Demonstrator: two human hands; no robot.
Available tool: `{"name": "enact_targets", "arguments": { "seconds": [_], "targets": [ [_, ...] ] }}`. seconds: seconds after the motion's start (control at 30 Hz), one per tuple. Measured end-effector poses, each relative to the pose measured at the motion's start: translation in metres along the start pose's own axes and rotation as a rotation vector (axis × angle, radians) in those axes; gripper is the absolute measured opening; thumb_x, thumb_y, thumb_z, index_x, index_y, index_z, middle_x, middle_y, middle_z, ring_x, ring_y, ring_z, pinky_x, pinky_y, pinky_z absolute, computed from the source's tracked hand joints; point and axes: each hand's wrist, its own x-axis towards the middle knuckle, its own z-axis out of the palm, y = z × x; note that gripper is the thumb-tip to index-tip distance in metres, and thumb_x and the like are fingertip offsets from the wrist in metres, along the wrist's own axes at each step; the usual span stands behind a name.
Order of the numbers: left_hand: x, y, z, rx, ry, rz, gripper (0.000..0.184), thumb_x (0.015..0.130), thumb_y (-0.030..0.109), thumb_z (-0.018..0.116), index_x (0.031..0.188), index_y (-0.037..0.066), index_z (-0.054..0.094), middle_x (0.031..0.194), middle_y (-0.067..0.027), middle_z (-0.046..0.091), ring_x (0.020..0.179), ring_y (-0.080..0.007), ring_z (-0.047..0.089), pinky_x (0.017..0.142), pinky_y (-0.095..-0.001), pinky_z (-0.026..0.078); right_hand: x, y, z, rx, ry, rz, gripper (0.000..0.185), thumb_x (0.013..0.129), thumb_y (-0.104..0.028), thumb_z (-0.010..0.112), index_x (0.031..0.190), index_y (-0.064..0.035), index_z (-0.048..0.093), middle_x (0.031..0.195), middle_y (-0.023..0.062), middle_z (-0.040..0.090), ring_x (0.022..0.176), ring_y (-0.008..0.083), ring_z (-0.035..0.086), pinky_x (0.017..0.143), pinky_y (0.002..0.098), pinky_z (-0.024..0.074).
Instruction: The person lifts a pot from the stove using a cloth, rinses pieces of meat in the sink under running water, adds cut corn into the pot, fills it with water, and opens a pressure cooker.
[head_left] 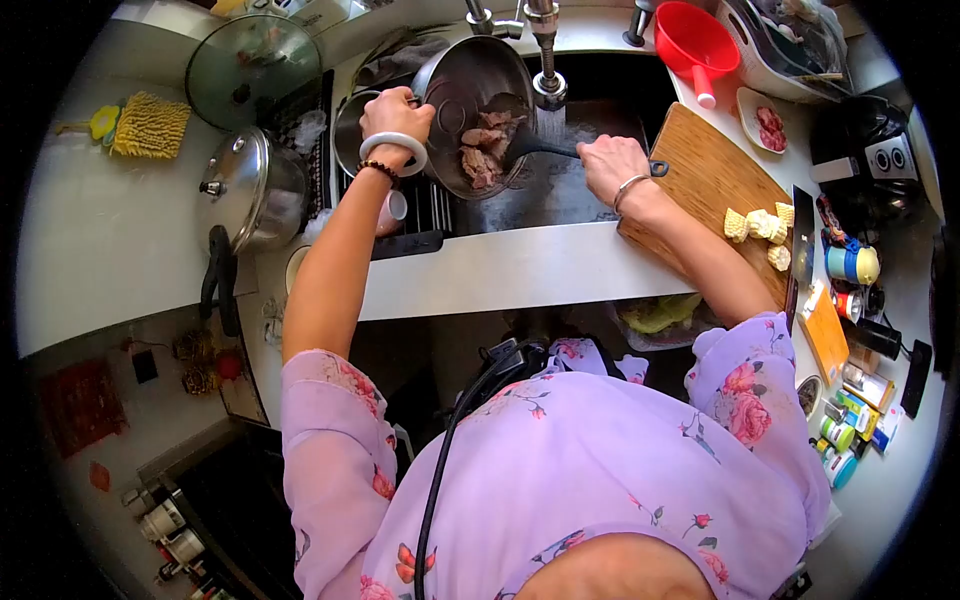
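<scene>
A metal pan [440, 75] is tilted over the sink [585, 205], with chunks of meat [485, 160] gathered at its lower right side. My left hand [396, 118] is closed on the pan at its left edge; the exact grip is partly hidden. In my right hand [613, 165] is the handle of a black cooking spoon or spatula [545, 144], whose head lies against the meat. Water runs from the faucet [549, 85] just right of the pan.
Right of the sink, a cutting board [700, 165] carries corn pieces [765, 225]. Behind it are a red strainer [690, 40] and a dish of raw meat [763, 120]. A knife [803, 235] lies by the board. A pressure cooker [250, 190] and glass lid [255, 70] stand left.
</scene>
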Motion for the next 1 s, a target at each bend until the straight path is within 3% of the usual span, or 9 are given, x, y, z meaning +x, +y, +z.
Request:
{"name": "enact_targets", "arguments": {
  "seconds": [0.1, 0.17, 0.2, 0.43, 0.5, 0.7, 0.83, 0.9, 1.0],
  "targets": [
    [0.003, 0.008, -0.003, 0.048, -0.012, -0.013, 0.025, 0.067, 0.025, 0.063, 0.083, 0.006, 0.067, 0.089, -0.0209, 0.066, 0.088, -0.0401, 0.063, 0.081, -0.0442, 0.051, 0.005, -0.007, -0.001, -0.004, 0.014, -0.016, 0.017, 0.077, -0.010, 0.054, 0.076, -0.0067, 0.071, 0.081, 0.0146, 0.068, 0.077, 0.0288, 0.068, 0.065, 0.0383, 0.0540],
    [0.006, 0.007, 0.003, 0.073, 0.086, 0.057, 0.024, 0.068, 0.028, 0.063, 0.075, 0.005, 0.064, 0.081, -0.0181, 0.066, 0.078, -0.0384, 0.062, 0.073, -0.0447, 0.049, 0.008, -0.013, -0.004, -0.030, 0.010, -0.018, 0.017, 0.077, -0.011, 0.054, 0.075, -0.0078, 0.071, 0.079, 0.0135, 0.069, 0.077, 0.0278, 0.068, 0.065, 0.0378, 0.0540],
    [0.002, 0.019, -0.010, 0.105, -0.023, 0.020, 0.027, 0.072, 0.025, 0.065, 0.093, 0.007, 0.068, 0.096, -0.0204, 0.066, 0.094, -0.0387, 0.063, 0.084, -0.0433, 0.051, 0.010, -0.015, -0.007, -0.029, 0.015, -0.016, 0.017, 0.077, -0.011, 0.055, 0.075, -0.0079, 0.071, 0.080, 0.0136, 0.069, 0.077, 0.0277, 0.068, 0.065, 0.0375, 0.0540],
    [-0.006, 0.036, -0.010, 0.178, 0.129, 0.101, 0.028, 0.074, 0.026, 0.065, 0.095, 0.007, 0.067, 0.101, -0.0215, 0.063, 0.094, -0.0397, 0.061, 0.084, -0.0457, 0.049, 0.020, -0.025, -0.002, -0.007, 0.052, 0.002, 0.016, 0.077, -0.011, 0.055, 0.075, -0.0078, 0.071, 0.079, 0.0138, 0.068, 0.078, 0.0279, 0.068, 0.064, 0.0368, 0.0541],
    [-0.006, 0.038, -0.012, 0.158, 0.079, 0.065, 0.032, 0.076, 0.025, 0.065, 0.103, 0.008, 0.066, 0.111, -0.0226, 0.058, 0.099, -0.0415, 0.058, 0.087, -0.0466, 0.048, 0.022, -0.024, -0.001, -0.006, 0.067, 0.001, 0.016, 0.077, -0.011, 0.055, 0.076, -0.0076, 0.071, 0.079, 0.0141, 0.068, 0.078, 0.0279, 0.068, 0.064, 0.0369, 0.0542],
    [-0.011, 0.029, -0.006, 0.114, 0.096, 0.037, 0.031, 0.076, 0.025, 0.065, 0.102, 0.008, 0.066, 0.110, -0.0224, 0.057, 0.098, -0.0417, 0.058, 0.086, -0.0458, 0.049, 0.021, -0.016, 0.002, -0.041, 0.100, 0.012, 0.016, 0.077, -0.011, 0.056, 0.077, -0.0068, 0.071, 0.079, 0.0154, 0.068, 0.077, 0.0284, 0.068, 0.064, 0.0376, 0.0543],
    [-0.005, -0.002, 0.023, 0.001, 0.081, -0.041, 0.026, 0.071, 0.024, 0.063, 0.090, 0.007, 0.069, 0.101, -0.0246, 0.061, 0.092, -0.0414, 0.061, 0.083, -0.0452, 0.050, 0.008, 0.009, -0.007, -0.092, 0.040, 0.029, 0.016, 0.077, -0.011, 0.055, 0.077, -0.0062, 0.070, 0.079, 0.0169, 0.068, 0.076, 0.0294, 0.069, 0.063, 0.0382, 0.0543],
    [-0.009, -0.014, 0.039, -0.115, 0.040, -0.124, 0.026, 0.066, 0.024, 0.062, 0.083, 0.005, 0.070, 0.088, -0.0225, 0.066, 0.087, -0.0395, 0.063, 0.081, -0.0445, 0.050, -0.002, 0.024, -0.019, -0.122, -0.022, 0.077, 0.016, 0.078, -0.013, 0.054, 0.078, -0.0077, 0.070, 0.079, 0.0163, 0.068, 0.077, 0.0301, 0.068, 0.064, 0.0390, 0.0542],
    [-0.018, -0.031, 0.078, -0.348, -0.003, -0.275, 0.029, 0.064, 0.026, 0.066, 0.084, 0.005, 0.070, 0.091, -0.0211, 0.067, 0.088, -0.0385, 0.064, 0.081, -0.0425, 0.050, -0.019, 0.047, -0.036, -0.108, -0.028, 0.115, 0.014, 0.081, -0.016, 0.056, 0.086, -0.0110, 0.068, 0.076, 0.0143, 0.067, 0.077, 0.0315, 0.067, 0.065, 0.0420, 0.0526]
  ]
}}
